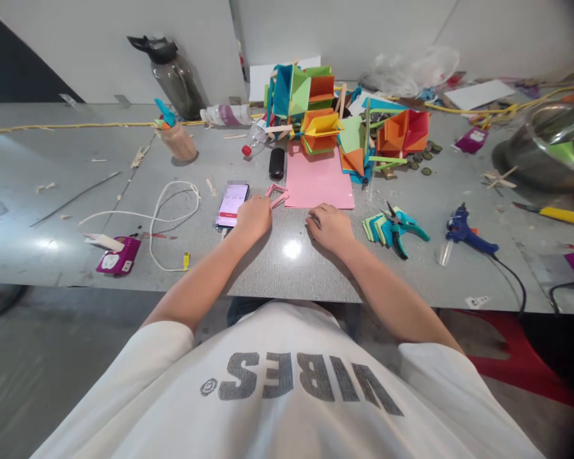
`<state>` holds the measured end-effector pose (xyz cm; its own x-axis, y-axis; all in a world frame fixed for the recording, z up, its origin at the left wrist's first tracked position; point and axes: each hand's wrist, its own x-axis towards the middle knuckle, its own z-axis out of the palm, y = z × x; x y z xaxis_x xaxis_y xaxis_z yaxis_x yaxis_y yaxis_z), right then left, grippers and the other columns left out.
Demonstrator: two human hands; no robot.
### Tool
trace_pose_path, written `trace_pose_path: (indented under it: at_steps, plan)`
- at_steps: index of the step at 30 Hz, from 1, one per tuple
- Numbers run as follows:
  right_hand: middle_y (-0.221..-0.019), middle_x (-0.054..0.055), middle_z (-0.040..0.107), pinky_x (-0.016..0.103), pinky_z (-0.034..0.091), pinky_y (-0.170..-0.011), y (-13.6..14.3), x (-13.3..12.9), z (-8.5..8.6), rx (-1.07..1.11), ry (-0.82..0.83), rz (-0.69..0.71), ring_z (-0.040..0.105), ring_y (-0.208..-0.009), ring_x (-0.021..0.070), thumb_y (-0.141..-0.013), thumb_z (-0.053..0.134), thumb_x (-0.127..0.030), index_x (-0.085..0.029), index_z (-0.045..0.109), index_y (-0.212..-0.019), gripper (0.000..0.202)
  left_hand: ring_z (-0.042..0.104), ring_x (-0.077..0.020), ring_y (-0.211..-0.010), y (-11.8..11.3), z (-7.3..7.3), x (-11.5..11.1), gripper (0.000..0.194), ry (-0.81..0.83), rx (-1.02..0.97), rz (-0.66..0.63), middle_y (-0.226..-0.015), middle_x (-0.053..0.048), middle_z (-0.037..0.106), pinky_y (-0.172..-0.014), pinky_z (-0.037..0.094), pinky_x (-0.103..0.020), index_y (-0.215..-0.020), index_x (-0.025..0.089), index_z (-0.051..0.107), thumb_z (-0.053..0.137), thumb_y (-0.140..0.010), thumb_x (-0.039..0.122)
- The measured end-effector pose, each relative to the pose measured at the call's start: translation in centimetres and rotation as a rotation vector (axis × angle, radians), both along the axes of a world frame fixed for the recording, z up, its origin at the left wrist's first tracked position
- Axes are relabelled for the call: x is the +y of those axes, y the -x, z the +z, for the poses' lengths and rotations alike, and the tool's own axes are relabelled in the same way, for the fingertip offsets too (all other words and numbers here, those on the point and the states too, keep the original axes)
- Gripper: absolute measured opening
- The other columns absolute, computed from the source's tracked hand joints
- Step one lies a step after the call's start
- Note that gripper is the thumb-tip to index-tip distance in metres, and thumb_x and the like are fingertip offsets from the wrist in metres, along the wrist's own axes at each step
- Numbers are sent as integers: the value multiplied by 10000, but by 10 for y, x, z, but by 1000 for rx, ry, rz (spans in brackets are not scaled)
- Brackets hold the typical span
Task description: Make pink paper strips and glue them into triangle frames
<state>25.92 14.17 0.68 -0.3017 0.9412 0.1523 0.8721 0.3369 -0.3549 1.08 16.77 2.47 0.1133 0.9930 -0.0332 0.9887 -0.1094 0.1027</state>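
My left hand (254, 218) rests on the table with curled fingers, at the right edge of a lit phone (233, 205). A pink, thin, frame-like piece (279, 195) sticks out at its fingertips; whether the fingers grip it is hard to see. My right hand (332, 227) lies palm down, fingers slightly bent and apart, holding nothing. Just beyond it is a stack of pink paper (318, 182). To its right, teal-handled pliers (404, 229) lie over folded green and blue paper pieces (375, 227).
Colourful folded-paper boxes (310, 95) stand at the back. A black case (277, 164) and a small clear bottle (254, 140) are near them. A blue glue gun (469, 229) and a metal bowl (521, 153) are right. A white cable (153, 220) and pen cup (179, 141) are left.
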Motion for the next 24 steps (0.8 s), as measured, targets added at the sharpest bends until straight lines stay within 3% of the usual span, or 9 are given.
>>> trace_pose_path:
  at_steps: [7, 11, 16, 20, 22, 24]
  plan:
    - [-1420, 187, 732, 526, 514, -1129, 0, 5, -4, -31, -42, 25, 601, -1337, 393, -1110, 601, -331, -172, 832, -1267, 321, 759, -411, -1183, 7, 15, 1, 529, -68, 5, 161, -1380, -251, 733, -965, 587, -496, -1614, 169, 571, 554, -1115, 344]
    - [-1591, 195, 633, 589, 478, -1175, 2, 6, -10, -59, -51, -5, 510, -1454, 429, -1100, 637, -378, -199, 841, -1290, 331, 719, -399, -1303, -5, 20, -11, 439, -96, -14, 95, -1489, -236, 694, -1013, 583, -487, -1489, 183, 673, 504, -1129, 370]
    - [-1715, 187, 547, 634, 443, -1209, 4, 4, -13, -101, -79, -15, 445, -1530, 447, -1112, 614, -409, -219, 815, -1340, 359, 793, -383, -1202, -26, 8, -16, 413, 171, -163, -22, -1240, -196, 827, -1016, 607, -486, -1370, 174, 734, 553, -1107, 436]
    - [-1777, 204, 496, 661, 446, -1221, 4, 1, -10, -116, -73, -12, 458, -1550, 465, -1106, 606, -418, -199, 760, -1446, 432, 810, -348, -1152, -28, -2, -9, 450, 167, -363, -55, -1151, -148, 858, -990, 617, -454, -1449, 174, 709, 651, -1058, 390]
    - [-1815, 227, 442, 683, 432, -1233, 3, 0, -10, -117, -78, -12, 448, -1569, 481, -1101, 601, -423, -177, 678, -1567, 532, 816, -310, -1065, -25, -7, -5, 520, 165, -519, -55, -1062, -109, 859, -970, 621, -438, -1533, 173, 669, 687, -1040, 337]
    - [-1855, 250, 371, 710, 402, -1250, 4, -1, -10, -110, -83, -16, 419, -1601, 502, -1093, 602, -426, -153, 568, -1678, 647, 811, -278, -1048, -24, -12, -3, 569, 121, -640, -69, -1108, -107, 857, -994, 626, -428, -1589, 165, 634, 690, -1035, 282]
